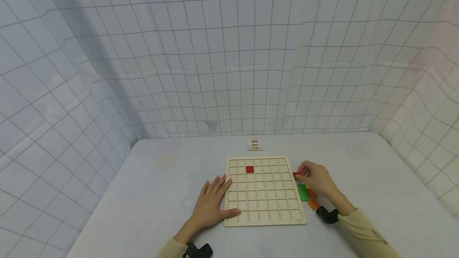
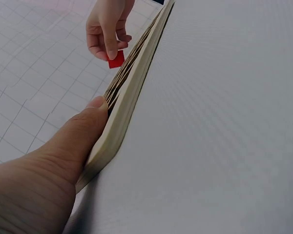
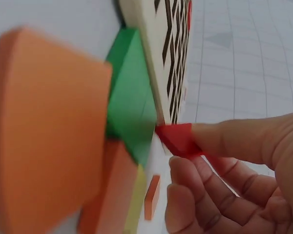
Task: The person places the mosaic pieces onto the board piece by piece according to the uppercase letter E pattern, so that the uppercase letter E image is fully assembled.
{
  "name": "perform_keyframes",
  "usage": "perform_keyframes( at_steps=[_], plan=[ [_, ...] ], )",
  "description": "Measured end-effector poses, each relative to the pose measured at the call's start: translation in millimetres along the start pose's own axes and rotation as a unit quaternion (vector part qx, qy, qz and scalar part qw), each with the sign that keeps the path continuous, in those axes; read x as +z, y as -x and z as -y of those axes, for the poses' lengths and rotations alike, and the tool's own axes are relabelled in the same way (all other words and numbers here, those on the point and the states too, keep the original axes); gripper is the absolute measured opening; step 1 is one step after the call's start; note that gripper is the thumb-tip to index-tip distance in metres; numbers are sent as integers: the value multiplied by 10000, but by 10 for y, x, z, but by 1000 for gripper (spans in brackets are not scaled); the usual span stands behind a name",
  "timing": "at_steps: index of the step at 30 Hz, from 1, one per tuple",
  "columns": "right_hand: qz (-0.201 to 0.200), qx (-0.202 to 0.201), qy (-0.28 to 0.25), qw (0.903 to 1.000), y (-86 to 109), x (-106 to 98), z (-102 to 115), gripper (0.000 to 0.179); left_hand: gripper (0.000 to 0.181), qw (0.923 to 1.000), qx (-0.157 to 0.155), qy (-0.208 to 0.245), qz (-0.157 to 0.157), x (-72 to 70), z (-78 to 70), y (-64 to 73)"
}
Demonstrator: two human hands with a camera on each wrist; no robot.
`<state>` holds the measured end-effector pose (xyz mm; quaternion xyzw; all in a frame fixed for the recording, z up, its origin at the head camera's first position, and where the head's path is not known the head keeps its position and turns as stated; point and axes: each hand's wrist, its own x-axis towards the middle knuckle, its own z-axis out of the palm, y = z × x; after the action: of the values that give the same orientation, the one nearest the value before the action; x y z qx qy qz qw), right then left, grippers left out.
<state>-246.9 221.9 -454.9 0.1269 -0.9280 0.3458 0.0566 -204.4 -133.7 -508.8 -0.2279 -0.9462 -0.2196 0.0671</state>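
A pale wooden grid board [image 1: 265, 192] lies on the table with one red square tile [image 1: 250, 169] in a cell near its far side. At the board's left edge my left hand [image 1: 208, 210] rests with fingers spread, its thumb [image 2: 83, 126] lying over the near left corner. Beyond the right edge, my right hand [image 1: 317, 178] pinches another red square tile [image 3: 178, 139] between thumb and fingers. In the left wrist view that held tile [image 2: 116, 60] hangs beside the board's grid.
Right of the board lie green tiles [image 1: 303, 192], a bit of yellow [image 3: 134, 200] and orange tiles [image 1: 313, 204], partly overlapping. A small card with a coloured grid pattern [image 1: 255, 145] lies behind the board. White cloth with grid lines [image 1: 247, 71] surrounds the table.
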Motion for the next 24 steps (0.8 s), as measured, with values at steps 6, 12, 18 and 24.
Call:
perform_keyframes(
  at_steps=[6,12,18,24],
  plan=[
    [-267,-338,-254,9987,-155,126,102,7,96,10000,71,-9,-65,-3,-5,-6],
    [-16,-677,-566,9961,-324,285,262,6,95,9999,116,-45,-108,-18,-11,-3],
    [404,-925,-606,9930,-454,482,402,10,95,10000,15,-62,-53,-6,4,6],
    [655,-864,-746,9913,-548,597,482,11,96,9999,14,-107,-77,22,29,5]
  ],
)
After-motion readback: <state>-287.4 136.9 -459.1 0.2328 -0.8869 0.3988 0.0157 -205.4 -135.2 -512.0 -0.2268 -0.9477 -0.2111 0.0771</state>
